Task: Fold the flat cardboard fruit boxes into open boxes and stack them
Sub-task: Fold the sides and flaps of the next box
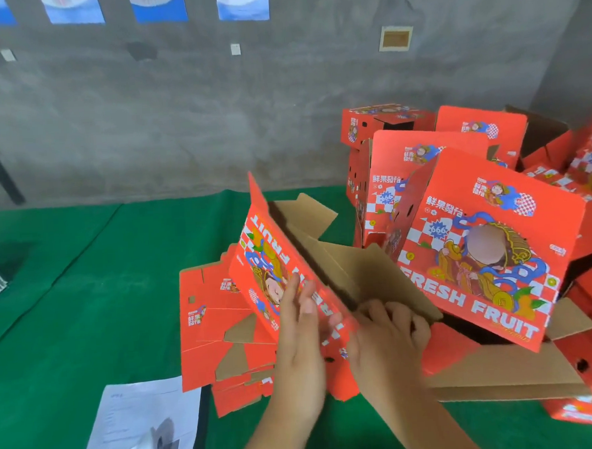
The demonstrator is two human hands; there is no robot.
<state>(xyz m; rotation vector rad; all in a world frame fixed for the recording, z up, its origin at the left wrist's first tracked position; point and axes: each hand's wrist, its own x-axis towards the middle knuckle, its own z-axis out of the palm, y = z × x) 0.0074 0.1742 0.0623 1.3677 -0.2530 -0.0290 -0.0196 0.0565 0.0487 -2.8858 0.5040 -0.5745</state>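
A pile [491,186] of folded red boxes stands right of the half-open box [327,257], leaning against one another on the green mat [84,269]. Left of that box lies the flat stack [218,331]. The box stands between both hands, its long axis running away from the person, its printed wall upright. The left hand [298,330] lies flat, fingers straight, against that wall's outside; the right hand [387,332], nearer the brown flaps, curls over the inner edge. Next, I judge, the flaps fold inward. Readable print: "FRESH FRUIT" and "666". A paper sheet [144,428] lies nearest the person, left.
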